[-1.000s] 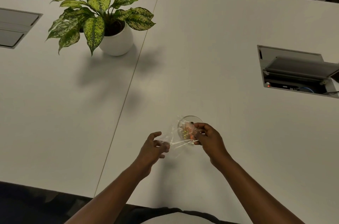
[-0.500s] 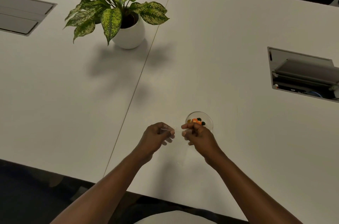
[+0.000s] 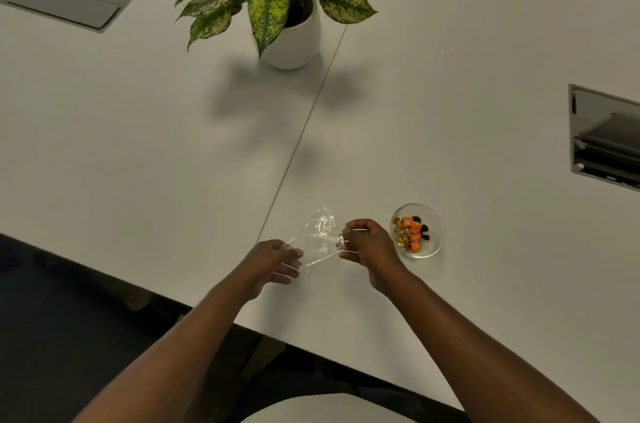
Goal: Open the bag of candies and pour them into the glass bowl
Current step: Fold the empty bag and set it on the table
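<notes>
Shifted since half a second before: both hands drew left, clear of the small round glass bowl (image 3: pixel 437 242), stretching the crumpled clear plastic bag (image 3: pixel 320 235) between them above the white table (image 3: pixel 450 132). Left hand (image 3: pixel 273 261) pinched the bag's left edge; right hand (image 3: pixel 369 242), fist closed, gripped its right edge just beside the bowl, which held orange, green and gold wrapped candies (image 3: pixel 410 232). Farther off stood a variegated leafy plant in a white pot (image 3: pixel 294 42).

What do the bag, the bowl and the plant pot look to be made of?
Bag: thin clear plastic film, creased and glinting. Bowl: clear glass by the task; candies show through its wall. Plant pot: smooth white, probably glazed ceramic, though plastic cannot be ruled out.
</notes>
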`<action>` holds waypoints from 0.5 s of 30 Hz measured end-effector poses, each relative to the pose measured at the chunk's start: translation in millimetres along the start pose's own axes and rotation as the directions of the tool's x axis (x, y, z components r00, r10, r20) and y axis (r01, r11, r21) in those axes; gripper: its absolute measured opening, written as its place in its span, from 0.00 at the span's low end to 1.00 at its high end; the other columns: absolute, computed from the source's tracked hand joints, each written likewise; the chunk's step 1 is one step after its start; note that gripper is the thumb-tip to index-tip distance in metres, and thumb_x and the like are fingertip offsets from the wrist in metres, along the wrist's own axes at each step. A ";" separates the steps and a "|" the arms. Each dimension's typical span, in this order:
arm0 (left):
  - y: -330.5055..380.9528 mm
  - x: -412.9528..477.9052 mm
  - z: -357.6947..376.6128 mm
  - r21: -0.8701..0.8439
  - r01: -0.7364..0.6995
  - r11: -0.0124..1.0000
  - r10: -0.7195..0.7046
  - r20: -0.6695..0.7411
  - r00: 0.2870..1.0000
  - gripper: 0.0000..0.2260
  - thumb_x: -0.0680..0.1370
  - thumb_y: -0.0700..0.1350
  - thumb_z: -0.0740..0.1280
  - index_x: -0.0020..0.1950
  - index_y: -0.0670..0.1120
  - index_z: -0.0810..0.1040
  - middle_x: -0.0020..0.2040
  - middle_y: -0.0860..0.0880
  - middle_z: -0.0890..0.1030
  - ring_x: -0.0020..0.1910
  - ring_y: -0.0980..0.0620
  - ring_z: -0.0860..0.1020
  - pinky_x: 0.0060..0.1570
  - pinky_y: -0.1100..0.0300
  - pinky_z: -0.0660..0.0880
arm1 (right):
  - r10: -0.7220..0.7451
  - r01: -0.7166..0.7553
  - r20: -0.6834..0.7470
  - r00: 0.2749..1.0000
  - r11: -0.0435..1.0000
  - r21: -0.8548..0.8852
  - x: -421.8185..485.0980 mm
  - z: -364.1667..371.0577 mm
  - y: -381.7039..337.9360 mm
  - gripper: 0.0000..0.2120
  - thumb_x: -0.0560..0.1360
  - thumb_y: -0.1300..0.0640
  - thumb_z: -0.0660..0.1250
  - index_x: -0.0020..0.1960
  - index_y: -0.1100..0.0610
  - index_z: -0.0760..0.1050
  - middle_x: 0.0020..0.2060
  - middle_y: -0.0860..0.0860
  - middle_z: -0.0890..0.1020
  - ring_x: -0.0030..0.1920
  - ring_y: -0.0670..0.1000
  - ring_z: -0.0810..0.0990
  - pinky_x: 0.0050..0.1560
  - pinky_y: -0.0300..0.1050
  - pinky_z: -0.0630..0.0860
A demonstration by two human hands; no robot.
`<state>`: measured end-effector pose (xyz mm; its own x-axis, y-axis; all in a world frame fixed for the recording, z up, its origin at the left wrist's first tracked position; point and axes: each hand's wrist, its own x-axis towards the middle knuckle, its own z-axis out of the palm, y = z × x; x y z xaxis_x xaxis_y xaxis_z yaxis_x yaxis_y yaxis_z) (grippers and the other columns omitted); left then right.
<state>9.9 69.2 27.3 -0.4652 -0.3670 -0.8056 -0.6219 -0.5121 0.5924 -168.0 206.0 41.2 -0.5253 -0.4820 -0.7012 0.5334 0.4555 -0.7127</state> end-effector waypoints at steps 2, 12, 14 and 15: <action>-4.1 2.1 -18.6 -0.155 0.003 0.988 -0.010 -0.046 0.999 0.03 0.76 0.38 0.70 0.49 0.40 0.80 0.43 0.40 0.85 0.37 0.43 0.84 0.38 0.54 0.79 | 0.000 0.002 0.049 0.999 0.999 -0.054 5.5 13.9 4.6 0.09 0.77 0.68 0.67 0.55 0.58 0.77 0.45 0.58 0.83 0.44 0.55 0.83 0.43 0.46 0.83; 4.3 16.5 -75.8 -0.002 -0.187 0.982 0.168 -0.427 0.888 0.08 0.76 0.34 0.67 0.51 0.44 0.82 0.42 0.44 0.84 0.39 0.47 0.78 0.37 0.58 0.73 | 0.101 -0.048 0.127 0.987 0.928 -0.369 23.3 89.8 28.2 0.04 0.75 0.60 0.73 0.45 0.61 0.81 0.43 0.60 0.88 0.37 0.53 0.84 0.44 0.47 0.85; 3.8 21.9 -86.0 0.075 -0.173 0.982 0.188 -0.472 0.862 0.09 0.77 0.36 0.67 0.53 0.45 0.82 0.45 0.44 0.84 0.43 0.47 0.79 0.39 0.58 0.72 | 0.099 -0.045 0.110 0.989 0.908 -0.418 28.9 105.6 31.8 0.07 0.76 0.57 0.73 0.45 0.61 0.81 0.43 0.60 0.88 0.37 0.53 0.84 0.44 0.48 0.85; 4.3 24.4 -89.2 0.120 -0.165 0.979 0.203 -0.485 0.851 0.09 0.77 0.38 0.67 0.55 0.46 0.81 0.46 0.45 0.83 0.45 0.46 0.80 0.40 0.58 0.73 | 0.095 -0.041 0.103 0.990 0.899 -0.436 31.5 111.7 32.4 0.07 0.76 0.57 0.73 0.45 0.62 0.81 0.42 0.60 0.87 0.36 0.53 0.84 0.43 0.47 0.85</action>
<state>52.0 -11.1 9.3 -0.2166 -0.7927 -0.5699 -0.6074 -0.3475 0.7143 -93.2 122.0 -2.0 -0.4009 -0.5108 -0.7605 0.2121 0.7558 -0.6195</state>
